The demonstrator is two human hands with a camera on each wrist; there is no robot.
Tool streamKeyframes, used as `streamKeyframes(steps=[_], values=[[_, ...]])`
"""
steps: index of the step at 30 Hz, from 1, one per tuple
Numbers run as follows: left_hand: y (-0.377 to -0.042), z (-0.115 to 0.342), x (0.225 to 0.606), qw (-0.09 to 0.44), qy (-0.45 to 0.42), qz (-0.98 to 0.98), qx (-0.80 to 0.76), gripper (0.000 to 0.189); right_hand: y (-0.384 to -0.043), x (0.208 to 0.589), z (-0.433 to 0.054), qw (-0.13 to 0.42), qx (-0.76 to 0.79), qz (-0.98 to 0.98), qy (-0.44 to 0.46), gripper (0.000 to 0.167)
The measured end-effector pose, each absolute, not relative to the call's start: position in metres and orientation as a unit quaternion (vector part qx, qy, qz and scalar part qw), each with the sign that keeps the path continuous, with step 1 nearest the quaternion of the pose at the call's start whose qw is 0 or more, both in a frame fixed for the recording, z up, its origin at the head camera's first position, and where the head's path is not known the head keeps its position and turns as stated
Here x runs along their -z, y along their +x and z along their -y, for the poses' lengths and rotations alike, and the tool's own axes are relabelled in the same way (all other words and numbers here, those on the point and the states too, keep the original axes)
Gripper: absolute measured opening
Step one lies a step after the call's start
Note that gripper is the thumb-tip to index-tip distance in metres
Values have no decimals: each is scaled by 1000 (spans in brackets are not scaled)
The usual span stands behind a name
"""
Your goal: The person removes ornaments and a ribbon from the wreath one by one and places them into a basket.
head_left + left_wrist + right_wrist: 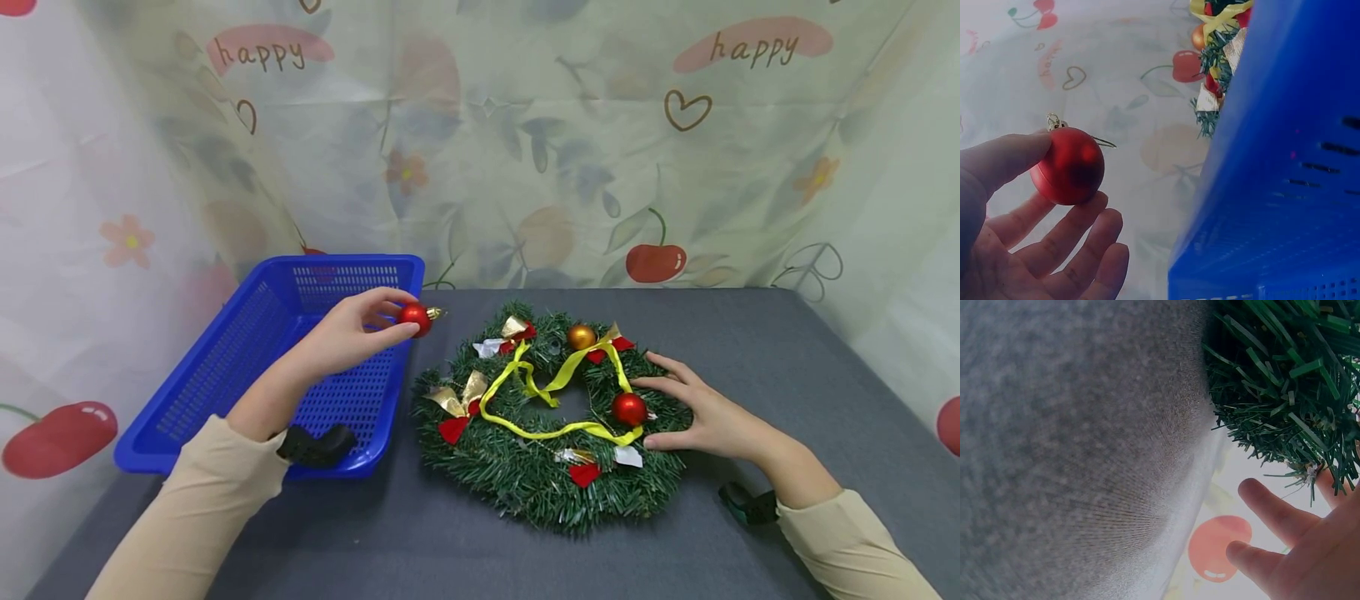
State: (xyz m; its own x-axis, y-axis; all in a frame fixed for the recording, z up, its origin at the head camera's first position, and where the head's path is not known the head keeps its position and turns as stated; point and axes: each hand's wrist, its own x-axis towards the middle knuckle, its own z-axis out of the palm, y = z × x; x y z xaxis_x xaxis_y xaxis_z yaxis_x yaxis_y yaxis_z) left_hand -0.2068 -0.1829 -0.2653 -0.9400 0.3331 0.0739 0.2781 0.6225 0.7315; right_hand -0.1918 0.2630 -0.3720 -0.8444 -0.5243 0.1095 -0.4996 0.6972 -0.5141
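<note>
A shiny red Christmas ball with a gold cap is pinched between the thumb and fingers of my left hand, above the right side of the blue basket. In the left wrist view the same red ball shows its cap and a thin wire loop. My right hand rests with spread fingers at the right edge of a green wreath. Near those fingers a second red ball sits on the wreath. A yellow ribbon, a gold ball and several bows decorate the wreath.
A blue plastic basket with slotted walls stands on the left of the grey table, close beside the wreath. Behind the table hangs a printed curtain, with more cloth at both sides.
</note>
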Motion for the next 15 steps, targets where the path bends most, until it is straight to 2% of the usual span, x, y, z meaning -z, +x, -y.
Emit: streamKeyframes(steps=[15], values=[[-211,196,269,30,147,-907,-395,42,-192,373,-263,22,272,-921,-279,70]])
